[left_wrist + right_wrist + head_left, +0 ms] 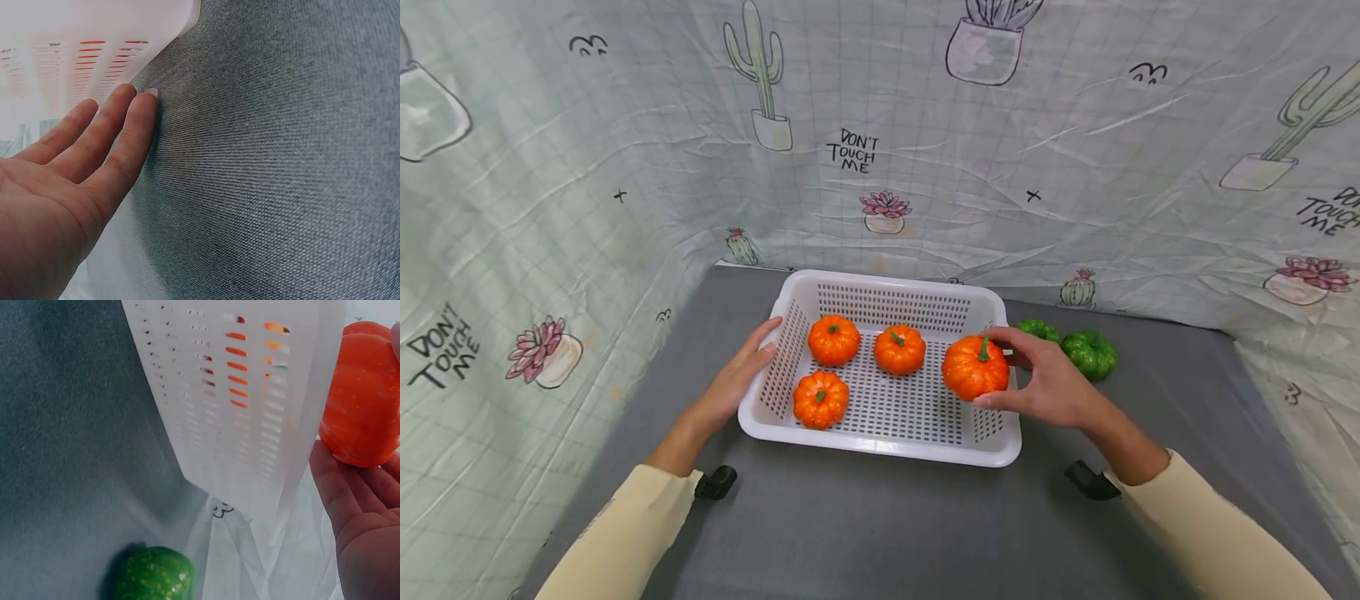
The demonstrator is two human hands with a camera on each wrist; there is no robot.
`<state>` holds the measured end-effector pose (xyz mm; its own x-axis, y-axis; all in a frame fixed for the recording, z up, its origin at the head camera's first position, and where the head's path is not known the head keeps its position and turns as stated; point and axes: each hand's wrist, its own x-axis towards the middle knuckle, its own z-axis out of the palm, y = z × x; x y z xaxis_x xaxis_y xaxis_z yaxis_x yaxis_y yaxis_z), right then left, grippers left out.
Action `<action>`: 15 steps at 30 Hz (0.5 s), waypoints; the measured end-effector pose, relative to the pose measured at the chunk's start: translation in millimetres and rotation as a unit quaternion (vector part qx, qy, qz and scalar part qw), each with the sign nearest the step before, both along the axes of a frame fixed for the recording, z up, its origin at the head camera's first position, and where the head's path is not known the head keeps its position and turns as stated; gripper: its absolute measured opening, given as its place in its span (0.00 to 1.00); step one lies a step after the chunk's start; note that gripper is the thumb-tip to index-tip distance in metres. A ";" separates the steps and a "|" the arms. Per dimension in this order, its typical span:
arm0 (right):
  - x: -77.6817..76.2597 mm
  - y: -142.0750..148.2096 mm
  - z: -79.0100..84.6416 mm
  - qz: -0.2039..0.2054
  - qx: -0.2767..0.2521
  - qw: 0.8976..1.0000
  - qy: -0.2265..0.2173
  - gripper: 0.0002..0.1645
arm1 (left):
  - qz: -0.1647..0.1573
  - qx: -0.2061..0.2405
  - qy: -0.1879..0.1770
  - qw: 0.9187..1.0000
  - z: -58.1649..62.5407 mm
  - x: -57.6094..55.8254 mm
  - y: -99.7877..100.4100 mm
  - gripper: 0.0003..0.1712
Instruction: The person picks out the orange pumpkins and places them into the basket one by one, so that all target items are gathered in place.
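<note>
My right hand (1047,379) holds a small orange pumpkin (972,368) with a green stem, thumb at the near side and fingers at the far side. The pumpkin overlaps the right end of a white perforated plastic basket (880,447) in the head view. In the right wrist view that pumpkin (364,394) is level with the basket's rim (322,381). Three more orange pumpkins lie inside the basket: back left (834,340), middle (899,349) and front left (821,400). Along the basket's left wall, my left hand (730,387) rests with its fingers (128,134) nearly straight.
Two green pumpkin-like vegetables, one farther back (1039,330) and one nearer (1088,354), lie on the grey tabletop (880,525) right of the basket. A cactus-print cloth (955,167) hangs behind the table and along both sides.
</note>
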<state>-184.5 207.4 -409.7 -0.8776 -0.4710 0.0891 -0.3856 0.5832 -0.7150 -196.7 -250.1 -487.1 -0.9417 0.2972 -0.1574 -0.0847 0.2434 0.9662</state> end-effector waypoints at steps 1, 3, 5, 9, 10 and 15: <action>-0.6 -1.3 -0.4 0.003 -0.002 1.000 0.000 0.47 | 0.001 0.000 0.000 1.000 0.0 0.2 -0.1 0.35; -1.3 -4.0 -1.1 0.006 -0.002 1.000 -0.002 0.48 | 0.001 0.000 0.001 1.000 0.2 0.4 0.0 0.35; -1.8 -6.7 -1.5 0.007 0.003 1.000 -0.005 0.48 | 0.001 0.000 0.002 1.000 0.4 0.6 -0.1 0.34; -3.1 -12.0 -3.5 0.011 0.007 1.000 -0.019 0.49 | 0.003 0.000 0.003 1.000 0.7 1.2 -0.4 0.34; -3.5 -13.4 -4.1 0.014 0.004 1.000 -0.022 0.49 | 0.004 0.000 0.003 1.000 0.6 1.2 -0.5 0.34; -5.4 -19.5 -7.6 0.024 0.001 0.999 -0.028 0.48 | 0.007 -0.007 0.004 1.000 0.4 0.9 -0.4 0.34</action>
<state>-189.9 187.9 -417.3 -0.8579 -0.5124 0.0385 -0.3718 0.5672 -0.7349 -195.8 -250.5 -486.7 -0.9467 0.2826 -0.1544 -0.0808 0.2558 0.9633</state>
